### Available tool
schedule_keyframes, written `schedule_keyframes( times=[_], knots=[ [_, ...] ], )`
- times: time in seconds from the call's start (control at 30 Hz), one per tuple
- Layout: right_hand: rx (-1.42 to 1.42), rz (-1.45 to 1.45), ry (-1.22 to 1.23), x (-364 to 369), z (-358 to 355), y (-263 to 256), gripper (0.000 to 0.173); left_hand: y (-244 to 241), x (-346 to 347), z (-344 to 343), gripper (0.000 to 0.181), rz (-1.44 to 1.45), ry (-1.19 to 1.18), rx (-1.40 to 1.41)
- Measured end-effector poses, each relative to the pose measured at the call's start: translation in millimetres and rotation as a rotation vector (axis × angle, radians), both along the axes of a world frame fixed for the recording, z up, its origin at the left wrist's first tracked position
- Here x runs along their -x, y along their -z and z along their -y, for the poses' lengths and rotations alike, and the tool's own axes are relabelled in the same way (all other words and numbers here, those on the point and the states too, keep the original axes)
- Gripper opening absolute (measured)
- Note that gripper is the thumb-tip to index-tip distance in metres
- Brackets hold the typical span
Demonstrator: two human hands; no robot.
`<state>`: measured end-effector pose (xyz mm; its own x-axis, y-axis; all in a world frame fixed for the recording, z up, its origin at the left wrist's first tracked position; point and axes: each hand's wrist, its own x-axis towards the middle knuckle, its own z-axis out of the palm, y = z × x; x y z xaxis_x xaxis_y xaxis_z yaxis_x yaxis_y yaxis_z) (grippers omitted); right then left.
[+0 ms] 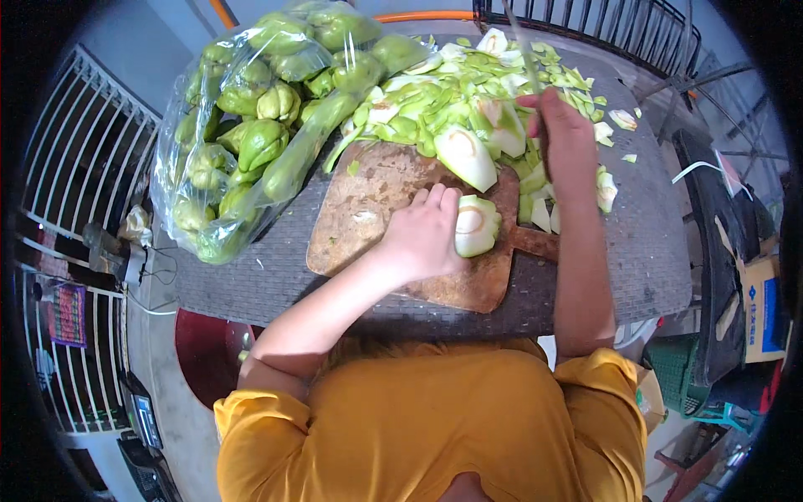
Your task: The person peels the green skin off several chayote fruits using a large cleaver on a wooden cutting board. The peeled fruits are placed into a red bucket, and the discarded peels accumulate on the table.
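My left hand (423,235) grips a cut chayote piece (478,226) on a worn wooden cutting board (361,188). The pale cut face and seed hollow of that piece point to the right. Raised above the board's right side, my right hand (566,141) holds a knife (530,59), its thin blade tilted up and away from me. A larger chayote half (465,154) lies cut side up at the board's far edge. Behind it spreads a heap of green chayote slices and peelings (414,106).
A clear plastic bag (182,201) full of whole chayotes (260,144) stands at the table's far left. The grey table (640,251) has loose scraps on its right. Below its left edge is a red bucket (204,351). A green basket (674,370) and cardboard box (762,307) sit at right.
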<state>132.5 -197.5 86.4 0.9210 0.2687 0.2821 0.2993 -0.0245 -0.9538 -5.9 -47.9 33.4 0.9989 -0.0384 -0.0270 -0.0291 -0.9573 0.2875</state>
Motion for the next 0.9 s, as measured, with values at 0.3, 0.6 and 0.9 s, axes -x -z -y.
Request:
schedule_keyframes(
  times=[0.3, 0.6, 0.9],
  knots=[
    [0.090, 0.229, -0.070, 25.1, -20.3, 36.7, 0.036, 32.0, 4.2, -72.4, 0.062, -0.043, -0.088, 1.799],
    [0.307, 0.859, -0.398, 83.4, -39.8, 36.9, 0.058, 46.1, -3.6, -80.0, 0.067, 0.229, -0.290, 1.563],
    [0.304, 0.987, -0.469, 95.1, -43.9, 37.7, 0.057, 43.7, -8.7, -72.7, 0.069, 0.214, -0.129, 1.570]
  ],
)
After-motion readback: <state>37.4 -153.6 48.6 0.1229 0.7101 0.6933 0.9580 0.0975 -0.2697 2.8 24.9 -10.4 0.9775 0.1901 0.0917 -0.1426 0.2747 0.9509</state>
